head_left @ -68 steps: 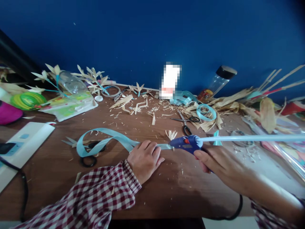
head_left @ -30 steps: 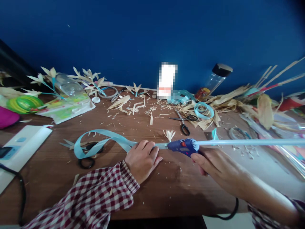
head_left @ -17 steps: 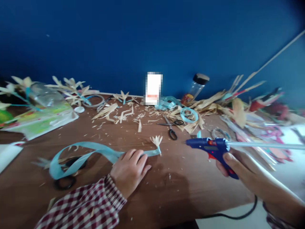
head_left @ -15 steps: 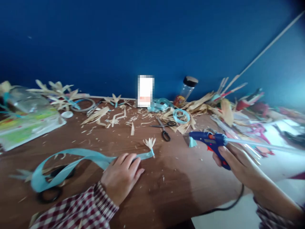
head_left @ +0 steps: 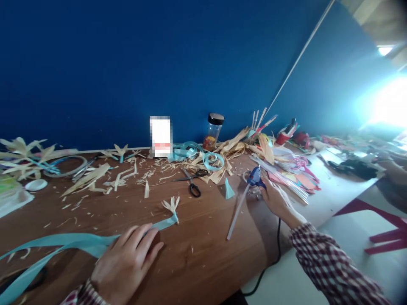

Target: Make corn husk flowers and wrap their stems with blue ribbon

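Observation:
My left hand (head_left: 129,258) lies flat over a light blue ribbon (head_left: 76,240), pressing it to the table with fingers stretched out. Just past its fingertips, the ribbon's end wraps the base of a small pale husk flower (head_left: 172,206). On the right, my right hand (head_left: 276,198) grips a blue hot glue gun (head_left: 255,178), set low over the table. From the gun a clear glue stick (head_left: 238,212) points down toward me. A small light blue piece (head_left: 229,189) stands close to the gun's left. Scissors (head_left: 193,184) lie open between the flower and the ribbon coils.
Dry husks (head_left: 235,146) and scraps litter the brown table (head_left: 203,271). A jar with a black lid (head_left: 215,120) stands by the blue wall. Black cord (head_left: 270,267) hangs over the front edge. A red stool (head_left: 378,222) is at right; a person's arm (head_left: 392,178) shows beyond.
The glue gun has turned and lowered toward the table in my right hand, its stick swinging from rightward to toward me. The view has shifted right. My left hand stays on the ribbon.

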Action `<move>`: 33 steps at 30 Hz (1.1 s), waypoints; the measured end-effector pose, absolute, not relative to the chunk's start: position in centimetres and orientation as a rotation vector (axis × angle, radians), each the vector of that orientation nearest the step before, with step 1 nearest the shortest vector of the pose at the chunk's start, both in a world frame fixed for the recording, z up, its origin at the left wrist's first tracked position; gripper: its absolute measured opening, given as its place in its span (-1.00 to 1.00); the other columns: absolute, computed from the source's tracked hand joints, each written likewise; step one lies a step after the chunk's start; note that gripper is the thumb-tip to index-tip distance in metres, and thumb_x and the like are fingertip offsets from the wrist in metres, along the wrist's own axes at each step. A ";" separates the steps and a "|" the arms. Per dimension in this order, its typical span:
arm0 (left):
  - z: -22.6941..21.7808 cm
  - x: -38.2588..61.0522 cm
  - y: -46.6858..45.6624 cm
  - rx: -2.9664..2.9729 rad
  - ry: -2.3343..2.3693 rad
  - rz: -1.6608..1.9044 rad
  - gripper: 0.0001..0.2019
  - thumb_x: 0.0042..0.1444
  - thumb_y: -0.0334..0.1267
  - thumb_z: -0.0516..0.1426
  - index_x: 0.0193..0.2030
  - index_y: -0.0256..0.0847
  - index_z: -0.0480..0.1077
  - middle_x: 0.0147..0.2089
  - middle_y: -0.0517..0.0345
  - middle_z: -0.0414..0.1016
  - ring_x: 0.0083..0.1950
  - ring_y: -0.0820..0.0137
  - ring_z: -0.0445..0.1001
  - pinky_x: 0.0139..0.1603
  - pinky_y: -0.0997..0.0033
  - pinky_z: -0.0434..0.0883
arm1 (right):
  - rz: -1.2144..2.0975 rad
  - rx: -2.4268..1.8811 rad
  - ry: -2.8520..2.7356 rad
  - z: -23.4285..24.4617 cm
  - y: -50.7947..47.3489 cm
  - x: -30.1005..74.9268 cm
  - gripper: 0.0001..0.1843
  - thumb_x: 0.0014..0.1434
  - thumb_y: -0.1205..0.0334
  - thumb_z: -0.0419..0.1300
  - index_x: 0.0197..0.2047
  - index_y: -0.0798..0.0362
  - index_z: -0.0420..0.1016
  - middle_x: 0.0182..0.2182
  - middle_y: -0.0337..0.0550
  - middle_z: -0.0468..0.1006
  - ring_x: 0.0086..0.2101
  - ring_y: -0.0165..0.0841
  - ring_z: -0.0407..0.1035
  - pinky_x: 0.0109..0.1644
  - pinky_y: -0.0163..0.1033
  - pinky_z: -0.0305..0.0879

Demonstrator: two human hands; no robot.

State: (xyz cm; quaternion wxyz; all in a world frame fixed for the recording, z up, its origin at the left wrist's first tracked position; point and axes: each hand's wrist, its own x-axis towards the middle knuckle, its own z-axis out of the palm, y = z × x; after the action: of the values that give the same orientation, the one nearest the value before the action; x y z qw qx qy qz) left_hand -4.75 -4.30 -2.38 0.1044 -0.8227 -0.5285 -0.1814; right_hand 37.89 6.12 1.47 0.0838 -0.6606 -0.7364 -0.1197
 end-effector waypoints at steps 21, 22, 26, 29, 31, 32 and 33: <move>1.1 -3.5 -2.2 -2.471 -2.014 -0.325 -0.86 0.15 -0.29 0.02 -0.26 -0.16 0.40 -0.30 0.10 0.43 -0.21 0.31 0.41 -0.29 0.38 0.32 | 0.562 -1.252 -2.626 4.6 2.9 16.4 -0.76 0.25 0.28 -0.01 -0.30 0.08 0.47 -0.39 -0.11 0.56 -0.35 -0.34 0.43 -0.29 -0.30 0.18; 1.2 -3.5 -1.9 -2.487 -2.066 -0.335 -0.88 0.13 -0.31 0.04 -0.28 -0.16 0.40 -0.31 0.11 0.43 -0.22 0.30 0.42 -0.27 0.37 0.32 | 0.567 -1.272 -2.641 4.1 3.4 15.7 -0.75 0.24 0.27 0.00 -0.34 0.08 0.48 -0.41 -0.11 0.56 -0.36 -0.34 0.42 -0.31 -0.31 0.16; 1.1 -3.5 -1.3 -2.519 -2.148 -0.317 -0.89 0.07 -0.37 0.05 -0.38 -0.18 0.40 -0.35 0.10 0.42 -0.26 0.30 0.42 -0.25 0.33 0.32 | 0.564 -1.391 -2.635 2.6 4.9 14.4 -0.75 0.20 0.22 0.06 -0.42 0.09 0.49 -0.43 -0.08 0.57 -0.39 -0.33 0.41 -0.36 -0.30 0.10; 0.6 -3.4 -1.2 -2.508 -2.077 -0.289 -0.85 0.10 -0.39 0.02 -0.39 -0.21 0.40 -0.35 0.06 0.41 -0.25 0.28 0.42 -0.23 0.31 0.32 | 0.560 -1.439 -2.607 2.1 5.0 14.0 -0.76 0.16 0.11 0.11 -0.38 0.07 0.49 -0.42 -0.09 0.57 -0.38 -0.30 0.41 -0.41 -0.30 0.07; 0.4 -3.3 -1.2 -2.506 -2.021 -0.277 -0.84 0.11 -0.40 0.00 -0.38 -0.23 0.39 -0.34 0.02 0.41 -0.24 0.26 0.41 -0.20 0.28 0.32 | 0.566 -1.461 -2.587 1.9 4.8 13.8 -0.76 0.14 0.08 0.12 -0.38 0.06 0.48 -0.41 -0.12 0.57 -0.38 -0.30 0.41 -0.42 -0.30 0.06; 0.3 -3.2 -1.3 -2.507 -2.001 -0.271 -0.84 0.11 -0.41 0.00 -0.37 -0.24 0.39 -0.34 0.01 0.41 -0.23 0.25 0.41 -0.19 0.27 0.33 | 0.571 -1.467 -2.576 1.9 4.8 13.8 -0.78 0.13 0.09 0.13 -0.38 0.05 0.47 -0.41 -0.13 0.56 -0.39 -0.30 0.41 -0.43 -0.31 0.06; 0.4 -3.1 -1.3 -2.508 -1.990 -0.266 -0.85 0.10 -0.42 0.00 -0.38 -0.24 0.38 -0.33 0.00 0.41 -0.23 0.25 0.41 -0.18 0.26 0.33 | 0.577 -1.472 -2.564 1.8 4.7 13.7 -0.80 0.13 0.11 0.13 -0.39 0.04 0.47 -0.42 -0.15 0.56 -0.39 -0.31 0.40 -0.43 -0.31 0.05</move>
State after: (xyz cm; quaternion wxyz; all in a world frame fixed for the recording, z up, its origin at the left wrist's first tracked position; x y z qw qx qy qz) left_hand -3.12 -1.31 0.37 -0.0352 -0.7802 -0.6191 -0.0827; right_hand 13.71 4.69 1.82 0.0646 -0.4876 -0.8495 0.1910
